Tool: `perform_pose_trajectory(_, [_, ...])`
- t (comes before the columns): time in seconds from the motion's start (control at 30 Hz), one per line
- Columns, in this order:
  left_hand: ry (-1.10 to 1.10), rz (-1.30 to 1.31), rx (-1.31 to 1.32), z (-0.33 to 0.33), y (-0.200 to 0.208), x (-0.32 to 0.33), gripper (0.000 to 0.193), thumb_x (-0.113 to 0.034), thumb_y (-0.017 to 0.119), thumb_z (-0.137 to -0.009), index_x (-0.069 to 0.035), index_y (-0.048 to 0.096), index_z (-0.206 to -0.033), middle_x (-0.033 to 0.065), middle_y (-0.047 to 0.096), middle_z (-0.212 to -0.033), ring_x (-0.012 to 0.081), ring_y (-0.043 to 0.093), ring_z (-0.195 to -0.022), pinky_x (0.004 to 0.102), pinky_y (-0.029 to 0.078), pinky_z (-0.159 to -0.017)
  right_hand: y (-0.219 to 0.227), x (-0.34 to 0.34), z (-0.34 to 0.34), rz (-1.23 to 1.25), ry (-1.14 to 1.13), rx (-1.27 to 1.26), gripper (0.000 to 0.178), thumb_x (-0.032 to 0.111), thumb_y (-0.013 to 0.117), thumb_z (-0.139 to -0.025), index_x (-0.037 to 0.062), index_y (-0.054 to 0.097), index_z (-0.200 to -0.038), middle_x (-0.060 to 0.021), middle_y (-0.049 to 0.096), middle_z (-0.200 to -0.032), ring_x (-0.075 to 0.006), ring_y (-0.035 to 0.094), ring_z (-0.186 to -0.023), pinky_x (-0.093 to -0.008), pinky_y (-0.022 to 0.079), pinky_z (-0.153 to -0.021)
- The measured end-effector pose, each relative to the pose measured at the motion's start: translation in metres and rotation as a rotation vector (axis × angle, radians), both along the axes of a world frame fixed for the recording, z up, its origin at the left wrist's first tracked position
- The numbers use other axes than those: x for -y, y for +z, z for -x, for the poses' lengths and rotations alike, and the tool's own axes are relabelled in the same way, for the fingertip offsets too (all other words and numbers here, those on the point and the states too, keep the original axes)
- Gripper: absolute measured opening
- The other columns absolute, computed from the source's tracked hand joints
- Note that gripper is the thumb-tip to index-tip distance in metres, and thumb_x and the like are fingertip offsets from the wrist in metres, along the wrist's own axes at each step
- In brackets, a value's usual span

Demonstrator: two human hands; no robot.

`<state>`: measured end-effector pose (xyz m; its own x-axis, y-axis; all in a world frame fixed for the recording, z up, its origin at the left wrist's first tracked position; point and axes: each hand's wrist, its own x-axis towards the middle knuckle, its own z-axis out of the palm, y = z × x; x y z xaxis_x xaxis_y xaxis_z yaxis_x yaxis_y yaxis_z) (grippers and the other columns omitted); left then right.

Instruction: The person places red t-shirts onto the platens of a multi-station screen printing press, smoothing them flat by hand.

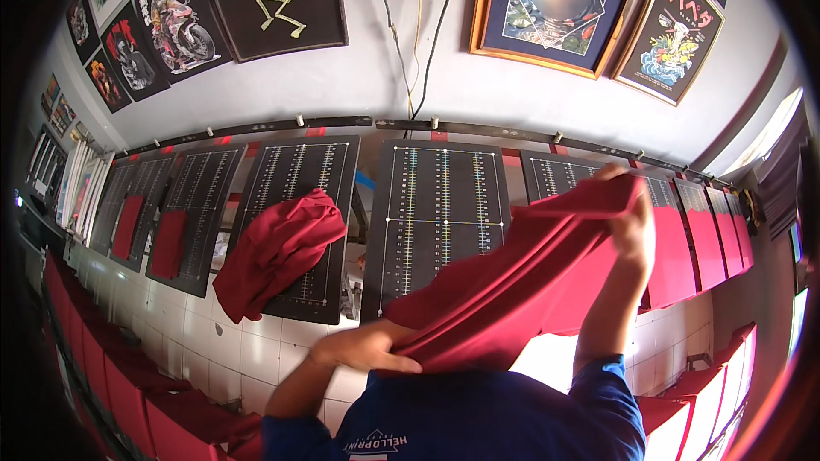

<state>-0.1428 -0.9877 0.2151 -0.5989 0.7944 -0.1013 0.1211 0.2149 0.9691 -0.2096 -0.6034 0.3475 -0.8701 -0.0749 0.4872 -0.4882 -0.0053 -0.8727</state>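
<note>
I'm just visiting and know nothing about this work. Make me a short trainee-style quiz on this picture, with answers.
1. What colour is the large cloth held up in front of the person?
A) White B) Dark red C) Yellow

2. True or false: the crumpled cloth lies wholly within the edges of the black board under it.

3. Which are nearer the wall: the left fingers or the right fingers?

Key: 1: B. 2: False, it overhangs. 3: The right fingers.
</note>
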Motion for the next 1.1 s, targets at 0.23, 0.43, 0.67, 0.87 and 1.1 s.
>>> perform_pose_trajectory(0.23, [0.802,0.525,-0.888,0.204,0.037,0.082,0.032,-0.025,0.068,-0.091,0.004,0.056,-0.086,0.0269,0.06,-0.082,0.0466,0.059,-0.079,0.0496,0.044,-0.068,-0.054,-0.101,0.183,-0.727,-0.309,0.567,0.029,0.016,0.073,-0.085,0.0065,0.068,-0.113,0.0009,0.064,-0.087,-0.0098,0.054,-0.068,-0.0274,0.043,-0.054])
perform_pose_trajectory(0.43, [1.049,-0.067,-0.916,0.221,0.137,0.012,0.032,-0.027,0.065,-0.099,0.004,0.065,-0.105,0.0099,0.068,-0.081,0.0164,0.063,-0.071,0.0301,0.05,-0.066,-0.019,-0.149,0.209,0.228,-0.382,-0.168,0.026,-0.004,0.056,-0.093,-0.0056,0.057,-0.119,-0.0104,0.067,-0.109,-0.0221,0.068,-0.096,-0.0351,0.056,-0.097])
perform_pose_trajectory(0.67, [0.931,-0.254,-0.63,0.12,0.056,0.02,0.017,-0.01,0.058,-0.101,0.003,0.065,-0.11,0.006,0.07,-0.094,0.0052,0.064,-0.08,0.0229,0.051,-0.071,-0.068,-0.107,0.081,-0.076,-0.541,-0.087,0.022,0.005,0.065,-0.092,0.0004,0.064,-0.114,-0.0051,0.068,-0.106,-0.0118,0.061,-0.095,-0.0282,0.048,-0.088])
perform_pose_trajectory(0.87, [0.913,-0.031,-0.678,0.138,-0.054,0.022,0.035,0.016,0.052,-0.08,0.002,0.064,-0.109,0.0181,0.072,-0.106,0.0277,0.071,-0.1,0.0331,0.054,-0.087,-0.204,-0.104,0.097,-0.244,-0.443,0.06,0.023,-0.008,0.053,-0.088,0.001,0.062,-0.107,-0.0069,0.068,-0.098,-0.0151,0.062,-0.094,-0.0293,0.048,-0.087])
perform_pose_trajectory(1.1, [1.013,0.114,-0.329,0.032,-0.197,0.04,0.03,0.01,0.05,-0.083,0.002,0.065,-0.108,0.0171,0.067,-0.082,0.0176,0.061,-0.064,0.0312,0.048,-0.061,-0.292,-0.119,0.036,-0.731,-0.528,0.269,0.028,-0.009,0.055,-0.081,0.0026,0.061,-0.106,-0.0159,0.068,-0.095,-0.032,0.065,-0.096,-0.0376,0.05,-0.083])
